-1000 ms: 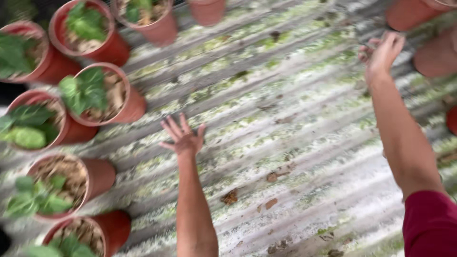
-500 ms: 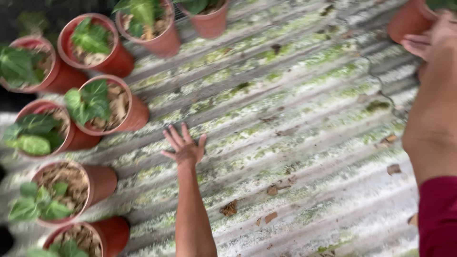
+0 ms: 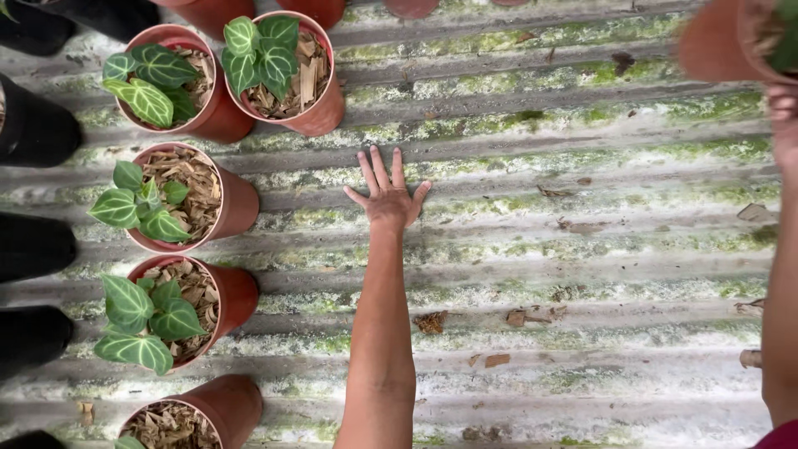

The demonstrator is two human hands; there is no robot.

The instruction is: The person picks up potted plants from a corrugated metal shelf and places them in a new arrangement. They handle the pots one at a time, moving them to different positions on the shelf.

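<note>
My left hand [image 3: 387, 196] lies flat, fingers spread, on a mossy corrugated sheet [image 3: 540, 249], holding nothing. It is nearest a terracotta pot [image 3: 320, 112] with dark green, pale-veined leaves just up and to the left. At the top right, my right hand [image 3: 783, 112] grips a blurred terracotta pot [image 3: 715, 46] lifted above the sheet. Only the fingers and forearm of that hand show at the frame's edge.
Several terracotta pots with veined green plants and bark chips stand along the left: [image 3: 218, 116], [image 3: 237, 199], [image 3: 237, 291], [image 3: 229, 403]. Black pots [image 3: 37, 133] line the far left edge. Dry leaf bits [image 3: 432, 322] lie scattered on the sheet.
My right hand reached the pots at the upper right and now holds one, lifted nearer. My left hand stayed spread on the sheet while the view shifted closer.
</note>
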